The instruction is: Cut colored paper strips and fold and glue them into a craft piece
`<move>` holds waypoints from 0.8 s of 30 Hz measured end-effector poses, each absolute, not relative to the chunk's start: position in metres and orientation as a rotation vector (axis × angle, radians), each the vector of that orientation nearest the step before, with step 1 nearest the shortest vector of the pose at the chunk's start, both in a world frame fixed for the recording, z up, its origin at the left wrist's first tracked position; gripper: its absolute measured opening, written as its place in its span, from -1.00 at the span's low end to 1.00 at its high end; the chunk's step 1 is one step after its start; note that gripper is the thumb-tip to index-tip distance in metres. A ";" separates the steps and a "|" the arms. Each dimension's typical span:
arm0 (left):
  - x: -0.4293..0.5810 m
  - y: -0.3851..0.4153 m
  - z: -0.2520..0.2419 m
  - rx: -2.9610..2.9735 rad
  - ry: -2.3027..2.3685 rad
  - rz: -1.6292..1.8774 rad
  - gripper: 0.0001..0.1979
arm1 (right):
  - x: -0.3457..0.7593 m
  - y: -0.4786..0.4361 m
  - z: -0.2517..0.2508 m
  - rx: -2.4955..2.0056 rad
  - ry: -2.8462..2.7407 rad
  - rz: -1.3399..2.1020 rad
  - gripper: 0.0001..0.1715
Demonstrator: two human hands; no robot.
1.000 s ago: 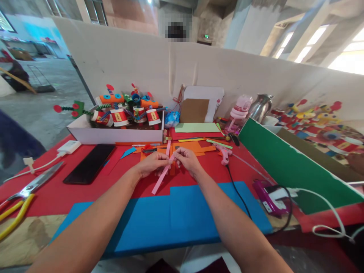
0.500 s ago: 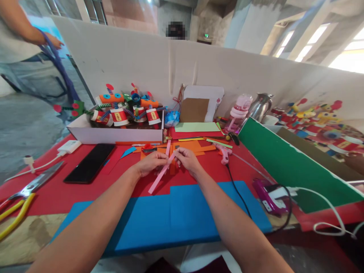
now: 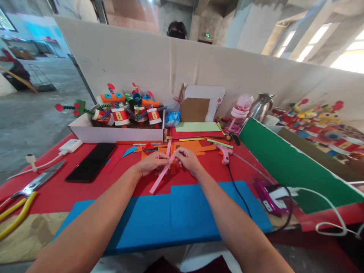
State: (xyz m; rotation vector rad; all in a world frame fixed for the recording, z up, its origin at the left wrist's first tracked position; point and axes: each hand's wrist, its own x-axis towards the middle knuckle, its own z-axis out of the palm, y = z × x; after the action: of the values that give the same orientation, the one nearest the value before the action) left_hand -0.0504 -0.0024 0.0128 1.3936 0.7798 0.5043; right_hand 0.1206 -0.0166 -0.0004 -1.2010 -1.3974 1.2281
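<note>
Both hands meet over the red table cover, on pink paper strips (image 3: 159,179) that cross where the fingers pinch them. My left hand (image 3: 152,163) is closed on the strips from the left. From the other side, my right hand (image 3: 186,159) pinches them at the crossing between thumb and finger. One pink end slants down toward the blue paper (image 3: 199,208); another points up and away. Orange paper pieces (image 3: 193,146) and red-handled scissors (image 3: 149,149) lie just beyond the fingers. The exact join of the strips is partly covered by the fingertips.
At left lie a black phone (image 3: 91,162) and large yellow-handled shears (image 3: 27,195). A white box (image 3: 119,135) of paper-cup figures stands behind. Right of my hands are a pink glue gun (image 3: 224,153) with its cord, a purple power block (image 3: 270,197) and a green-sided box (image 3: 295,167).
My hands and the pink strips keep nearly the same place. The person walking at the far left has moved out of that spot, leaving the floor there visible.
</note>
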 end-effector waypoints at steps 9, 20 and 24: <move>-0.051 -0.002 0.012 1.368 0.776 0.504 -0.74 | 0.120 -0.017 0.000 -1.222 -1.391 1.230 -0.67; -0.054 0.008 0.014 1.015 0.796 1.058 -0.76 | 0.144 -0.001 -0.011 -1.450 -1.240 0.891 -0.71; -0.056 0.012 0.012 0.925 0.815 1.133 -0.79 | 0.138 0.000 -0.015 -1.511 -1.518 0.683 -0.80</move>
State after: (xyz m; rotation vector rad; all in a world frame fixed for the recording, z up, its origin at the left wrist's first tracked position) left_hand -0.0558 0.0115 0.0118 0.9251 0.8150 1.1329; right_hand 0.1381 -0.0004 -0.0150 -1.5112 -1.5181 0.6829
